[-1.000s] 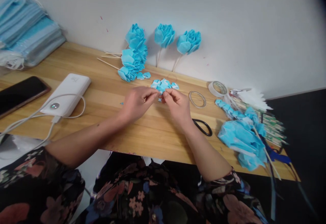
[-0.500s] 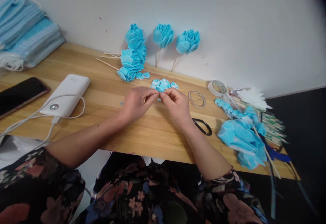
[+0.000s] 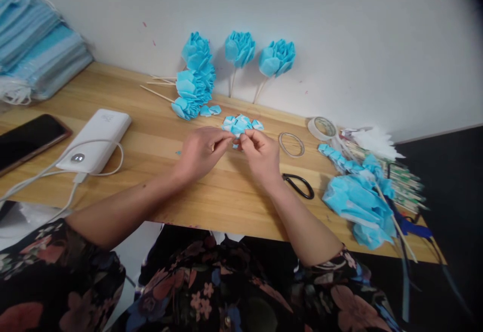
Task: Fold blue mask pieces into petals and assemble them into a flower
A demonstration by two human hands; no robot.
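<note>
Near the middle of the table, my left hand [image 3: 204,151] and my right hand [image 3: 262,156] meet at the fingertips. Both pinch something small; most of it is hidden by the fingers, so I cannot make it out. Just beyond them lie folded blue and white pieces [image 3: 241,123]. Blue paper-like flowers [image 3: 194,85] on sticks lie stacked behind, to the left. Two more, a middle flower [image 3: 240,49] and a right flower [image 3: 277,58], lean upright on the wall. Right of my right hand are a thin ring of tape [image 3: 291,145] and a black scissor handle [image 3: 300,186], partly covered.
A phone [image 3: 32,141], a white power bank [image 3: 96,141] with a cable and stacked blue masks [image 3: 41,45] are at the left. On the right lie a tape roll [image 3: 322,128], crumpled blue material [image 3: 358,203], green-white strips [image 3: 405,186] and a loose stick [image 3: 400,231].
The view has shifted slightly. My fingertips have moved a little against each other, and both hands remain pinched together in the same place.
</note>
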